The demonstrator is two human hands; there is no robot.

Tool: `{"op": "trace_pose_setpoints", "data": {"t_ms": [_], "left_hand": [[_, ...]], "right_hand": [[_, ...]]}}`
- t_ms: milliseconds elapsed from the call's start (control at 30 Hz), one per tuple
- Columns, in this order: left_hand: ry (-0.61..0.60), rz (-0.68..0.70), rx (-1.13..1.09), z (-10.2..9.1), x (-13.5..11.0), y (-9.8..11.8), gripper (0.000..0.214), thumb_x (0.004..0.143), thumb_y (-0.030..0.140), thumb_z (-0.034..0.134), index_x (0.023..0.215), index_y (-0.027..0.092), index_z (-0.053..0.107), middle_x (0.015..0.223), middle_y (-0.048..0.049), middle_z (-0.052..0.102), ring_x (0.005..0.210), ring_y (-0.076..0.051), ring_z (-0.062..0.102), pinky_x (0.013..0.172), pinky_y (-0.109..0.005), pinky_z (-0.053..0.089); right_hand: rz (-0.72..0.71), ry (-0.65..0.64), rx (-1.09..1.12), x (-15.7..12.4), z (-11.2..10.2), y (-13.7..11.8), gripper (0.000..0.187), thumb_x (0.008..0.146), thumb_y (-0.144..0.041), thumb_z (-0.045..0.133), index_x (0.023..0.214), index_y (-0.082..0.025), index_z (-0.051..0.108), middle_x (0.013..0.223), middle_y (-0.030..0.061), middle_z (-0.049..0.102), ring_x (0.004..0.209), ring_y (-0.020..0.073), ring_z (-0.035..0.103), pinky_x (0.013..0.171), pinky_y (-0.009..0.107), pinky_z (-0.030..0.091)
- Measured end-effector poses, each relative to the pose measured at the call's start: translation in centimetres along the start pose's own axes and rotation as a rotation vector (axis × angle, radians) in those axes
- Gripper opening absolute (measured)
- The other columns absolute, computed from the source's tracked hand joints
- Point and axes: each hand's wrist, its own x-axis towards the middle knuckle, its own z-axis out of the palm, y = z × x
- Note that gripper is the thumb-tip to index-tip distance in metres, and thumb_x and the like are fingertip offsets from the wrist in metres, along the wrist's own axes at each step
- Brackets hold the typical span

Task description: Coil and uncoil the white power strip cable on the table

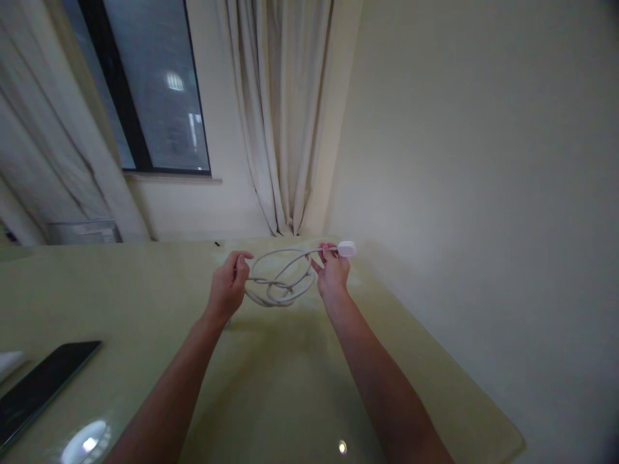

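A white cable (280, 278) hangs in loose coils between my two hands, above the far part of a pale yellow-green table (271, 386). My left hand (227, 287) pinches the left side of the coil with closed fingers. My right hand (333, 270) grips the cable near its end, just behind a small white plug (347, 249) that sticks out to the right. Both forearms reach forward over the table.
A dark flat tablet or phone (41, 386) lies at the table's left edge, beside a white object (9, 362). A plain wall runs along the table's right side. Cream curtains (285, 116) and a dark window (149, 84) are behind the table.
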Motion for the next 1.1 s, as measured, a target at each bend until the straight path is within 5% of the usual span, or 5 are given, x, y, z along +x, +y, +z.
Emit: {"op": "trace_pose_setpoints", "data": {"t_ms": [367, 633, 767, 967, 1100], "left_hand": [[-0.405, 0.005, 0.198, 1.8, -3.4, -8.4, 0.027, 0.094, 0.041, 0.051, 0.088, 0.025, 0.071, 0.087, -0.0069, 0.076, 0.08, -0.025, 0.07, 0.076, -0.033, 0.052], [-0.203, -0.087, 0.209, 1.9, -4.3, -10.0, 0.038, 0.098, 0.033, 0.04, 0.115, 0.019, 0.071, 0.11, -0.0128, 0.072, 0.098, -0.026, 0.07, 0.094, -0.041, 0.055], [-0.021, -0.152, 0.23, 2.0, -5.4, -9.5, 0.043, 0.102, 0.028, 0.029, 0.127, 0.015, 0.062, 0.113, -0.0162, 0.07, 0.104, -0.028, 0.07, 0.099, -0.047, 0.055], [-0.139, -0.092, 0.209, 1.9, -9.1, -7.9, 0.033, 0.088, 0.037, 0.059, 0.114, 0.018, 0.065, 0.112, -0.0155, 0.074, 0.112, -0.036, 0.07, 0.106, -0.054, 0.054], [-0.103, -0.093, 0.195, 1.2, -10.7, -7.5, 0.043, 0.088, 0.032, 0.058, 0.128, 0.018, 0.061, 0.125, -0.0168, 0.07, 0.124, -0.035, 0.067, 0.112, -0.055, 0.052]], "right_hand": [[-0.056, 0.222, -0.218, 5.2, -8.4, 5.7, 0.033, 0.073, -0.037, 0.085, 0.082, -0.021, 0.057, 0.077, 0.0016, 0.071, 0.08, 0.0189, 0.074, 0.07, 0.032, 0.065], [-0.202, 0.153, -0.374, 5.4, -10.1, 7.2, 0.04, 0.07, -0.055, 0.072, 0.083, -0.019, 0.062, 0.075, 0.0065, 0.073, 0.073, 0.02, 0.07, 0.068, 0.031, 0.056], [-0.299, 0.035, -0.477, 3.3, -10.0, 6.1, 0.041, 0.078, -0.058, 0.063, 0.087, -0.018, 0.065, 0.084, 0.0111, 0.076, 0.081, 0.0235, 0.071, 0.072, 0.033, 0.056], [-0.503, -0.326, -0.694, -2.8, -7.6, 3.7, 0.025, 0.093, -0.033, 0.059, 0.105, -0.019, 0.075, 0.118, 0.0144, 0.077, 0.118, 0.027, 0.067, 0.108, 0.043, 0.049], [-0.532, -0.667, -0.857, -6.0, -4.3, 3.1, 0.007, 0.087, -0.02, 0.076, 0.092, -0.024, 0.078, 0.106, 0.0105, 0.08, 0.111, 0.0283, 0.066, 0.11, 0.044, 0.047]]}}
